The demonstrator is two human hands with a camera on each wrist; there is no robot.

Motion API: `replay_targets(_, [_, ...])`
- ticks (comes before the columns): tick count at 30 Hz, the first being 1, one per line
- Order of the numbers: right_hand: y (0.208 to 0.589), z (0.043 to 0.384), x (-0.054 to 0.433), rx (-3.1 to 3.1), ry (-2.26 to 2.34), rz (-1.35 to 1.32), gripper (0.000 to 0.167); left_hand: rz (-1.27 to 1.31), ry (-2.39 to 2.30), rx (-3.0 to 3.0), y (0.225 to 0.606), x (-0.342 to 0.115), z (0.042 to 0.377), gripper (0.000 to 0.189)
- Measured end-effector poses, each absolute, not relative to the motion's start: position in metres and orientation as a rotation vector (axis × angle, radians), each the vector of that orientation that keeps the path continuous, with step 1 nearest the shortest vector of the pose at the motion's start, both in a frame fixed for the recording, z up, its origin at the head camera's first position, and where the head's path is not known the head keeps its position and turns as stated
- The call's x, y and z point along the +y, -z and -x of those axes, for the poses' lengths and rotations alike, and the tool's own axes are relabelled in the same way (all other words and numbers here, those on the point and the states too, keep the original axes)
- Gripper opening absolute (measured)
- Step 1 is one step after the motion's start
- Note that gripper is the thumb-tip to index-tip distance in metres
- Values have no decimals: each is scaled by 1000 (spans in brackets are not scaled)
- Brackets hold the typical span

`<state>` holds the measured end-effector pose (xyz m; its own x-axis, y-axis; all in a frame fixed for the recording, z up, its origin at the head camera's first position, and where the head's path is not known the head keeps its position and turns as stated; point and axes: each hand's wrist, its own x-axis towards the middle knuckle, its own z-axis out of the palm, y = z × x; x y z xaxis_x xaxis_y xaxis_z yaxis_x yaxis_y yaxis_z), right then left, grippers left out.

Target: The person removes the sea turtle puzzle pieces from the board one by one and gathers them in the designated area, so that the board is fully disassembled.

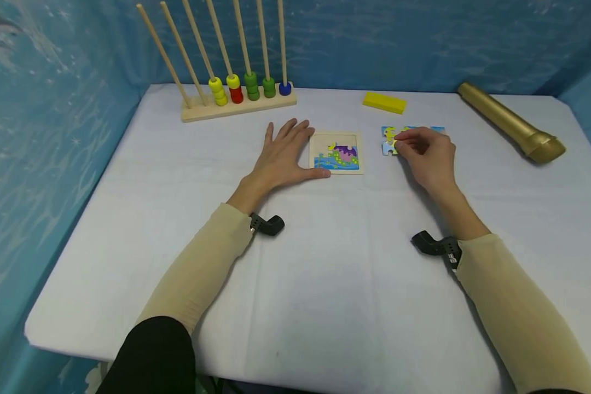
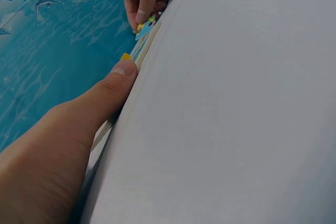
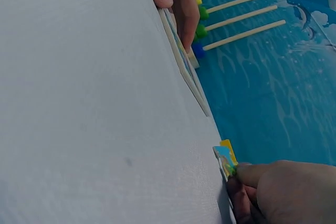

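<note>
My left hand (image 1: 285,153) lies spread at the left side of a small square wooden jigsaw tray (image 1: 326,142), its thumb along the tray's near edge. Fitted pieces with a purple, pink and green picture over blue waves fill the lower right part of the tray. To the right of it, my right hand (image 1: 430,156) pinches a light-blue and yellow puzzle piece (image 3: 223,153) between thumb and fingers. Other loose puzzle pieces (image 1: 438,129) lie by this hand, partly hidden behind it.
A wooden bead counter (image 1: 236,109) with upright rods and coloured beads stands at the back left. Behind the puzzle pieces lies a yellow block (image 1: 384,102). A gold tube with a flared end (image 1: 509,120) lies at the back right on the white table (image 1: 320,284).
</note>
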<state>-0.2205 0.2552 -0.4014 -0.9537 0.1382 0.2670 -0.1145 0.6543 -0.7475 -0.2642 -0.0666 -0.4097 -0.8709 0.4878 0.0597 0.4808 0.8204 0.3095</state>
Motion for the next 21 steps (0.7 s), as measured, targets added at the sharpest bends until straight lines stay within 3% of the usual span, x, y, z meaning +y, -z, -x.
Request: replay_targets(21, [403,218,235,-2457,-1095,-32,22,-783,-503,2967,410,-67,266,113])
